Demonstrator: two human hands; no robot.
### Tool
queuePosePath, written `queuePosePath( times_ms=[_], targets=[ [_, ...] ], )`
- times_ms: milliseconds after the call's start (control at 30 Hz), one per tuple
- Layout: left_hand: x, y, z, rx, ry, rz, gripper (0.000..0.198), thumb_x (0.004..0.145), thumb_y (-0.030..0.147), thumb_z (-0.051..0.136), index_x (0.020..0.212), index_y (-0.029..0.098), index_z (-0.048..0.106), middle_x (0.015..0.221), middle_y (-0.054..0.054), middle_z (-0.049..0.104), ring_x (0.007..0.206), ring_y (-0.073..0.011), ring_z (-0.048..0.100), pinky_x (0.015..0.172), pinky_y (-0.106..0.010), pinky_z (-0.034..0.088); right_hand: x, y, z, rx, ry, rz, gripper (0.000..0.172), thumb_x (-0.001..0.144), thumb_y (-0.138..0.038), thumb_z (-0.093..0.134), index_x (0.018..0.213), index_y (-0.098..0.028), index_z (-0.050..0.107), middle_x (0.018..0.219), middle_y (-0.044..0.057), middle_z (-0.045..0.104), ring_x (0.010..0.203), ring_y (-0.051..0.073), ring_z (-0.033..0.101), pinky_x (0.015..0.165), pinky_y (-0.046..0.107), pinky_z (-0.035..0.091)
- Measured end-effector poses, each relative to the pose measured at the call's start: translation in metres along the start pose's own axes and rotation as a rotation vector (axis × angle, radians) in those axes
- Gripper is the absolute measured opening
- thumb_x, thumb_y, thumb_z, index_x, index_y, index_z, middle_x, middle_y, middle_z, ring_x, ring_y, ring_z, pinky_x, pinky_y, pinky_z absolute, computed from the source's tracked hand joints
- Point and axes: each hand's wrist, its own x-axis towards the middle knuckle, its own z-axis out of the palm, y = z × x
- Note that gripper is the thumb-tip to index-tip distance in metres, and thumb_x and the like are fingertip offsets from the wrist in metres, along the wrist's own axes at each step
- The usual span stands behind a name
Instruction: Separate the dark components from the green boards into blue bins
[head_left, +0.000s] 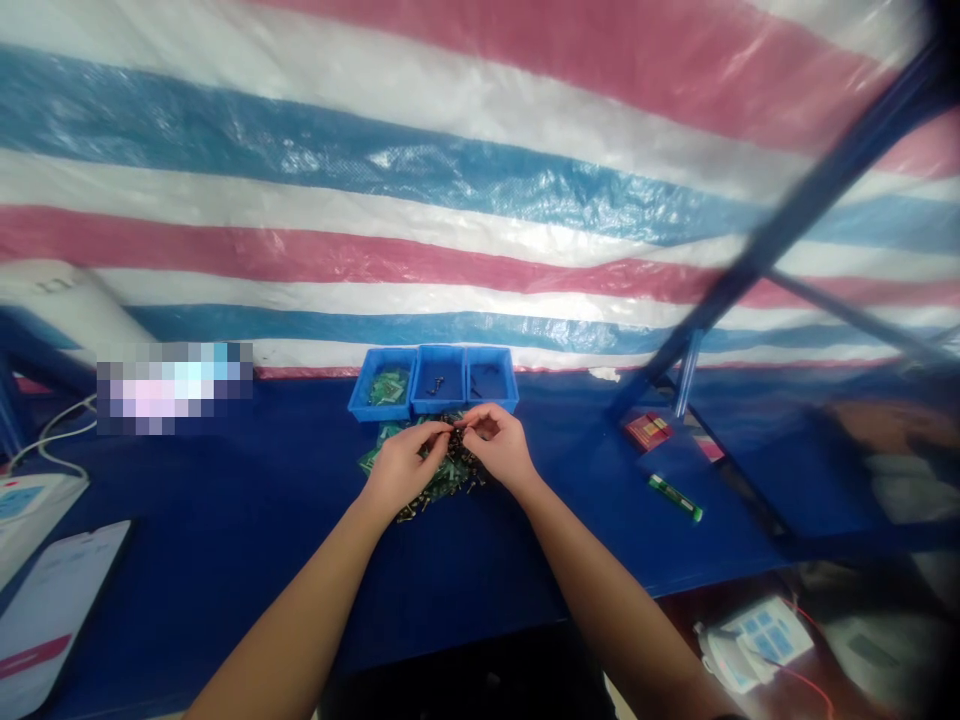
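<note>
Left fingers [429,430] and right fingers [486,412] nearly meet over piled small parts [451,474].

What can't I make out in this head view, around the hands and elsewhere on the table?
All in the head view:
- Anything between the fingertips of the left hand and right hand: too small, against the cluttered pile.
- Part of the pile: hidden by the left hand.
- Dark pieces in the right-hand blue tray: too small to identify.
- Phone: cut by the left edge, text blurred.
- Whatever the pixelated patch masks.
</note>
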Motion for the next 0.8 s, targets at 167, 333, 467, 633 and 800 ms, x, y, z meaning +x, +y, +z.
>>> queuePosePath(
  times_ms=[167,333,467,633,800],
  targets=[
    [-0.001,-0.001,0.000,-0.016,-0.035,0.002,0.028,0.093,0.036,0.049,0.109,0.024,0.068,0.096,-0.003,0.074,0.079,-0.0167,0.069,0.071,-0.025,0.055,0.001,0.004,0.000,0.005,-0.005,0.015,0.021,0.070,-0.020,0.062,0.091,-0.021,0.062,0.078,0.001,0.065,0.076,0.018,0.067,0.072,0.030,0.055],
    [-0.001,-0.002,0.002,-0.041,-0.051,0.054,0.028,0.093,0.035,0.049,0.105,0.023,0.070,0.102,-0.005,0.073,0.090,-0.0196,0.069,0.075,-0.028,0.056,0.000,0.004,-0.001,-0.022,-0.001,-0.008,0.022,0.072,-0.021,0.062,0.093,-0.020,0.064,0.076,0.001,0.063,0.068,0.016,0.062,0.065,0.028,0.053],
    [-0.001,-0.002,0.001,-0.024,-0.049,0.043,0.026,0.092,0.036,0.050,0.105,0.023,0.069,0.094,-0.004,0.073,0.079,-0.0171,0.069,0.069,-0.026,0.056,0.000,0.003,0.000,-0.083,0.012,-0.065,0.016,0.076,-0.023,0.062,0.090,-0.020,0.067,0.083,0.003,0.067,0.072,0.017,0.064,0.068,0.029,0.055],
    [-0.001,-0.003,0.000,-0.016,-0.043,0.004,0.029,0.093,0.038,0.051,0.113,0.024,0.065,0.079,0.000,0.070,0.069,-0.0148,0.066,0.067,-0.025,0.053,0.000,0.007,-0.001,-0.212,0.005,-0.185,0.014,0.081,-0.023,0.060,0.088,-0.023,0.073,0.091,0.005,0.072,0.080,0.020,0.069,0.074,0.033,0.057],
    [-0.002,-0.007,0.003,-0.036,-0.031,0.007,0.029,0.093,0.039,0.051,0.113,0.024,0.065,0.083,0.000,0.071,0.070,-0.0143,0.066,0.066,-0.024,0.053,0.002,0.012,-0.002,-0.264,-0.025,-0.255,0.025,0.085,-0.023,0.058,0.104,-0.026,0.074,0.102,0.005,0.074,0.091,0.022,0.070,0.084,0.037,0.058]
  ],
)
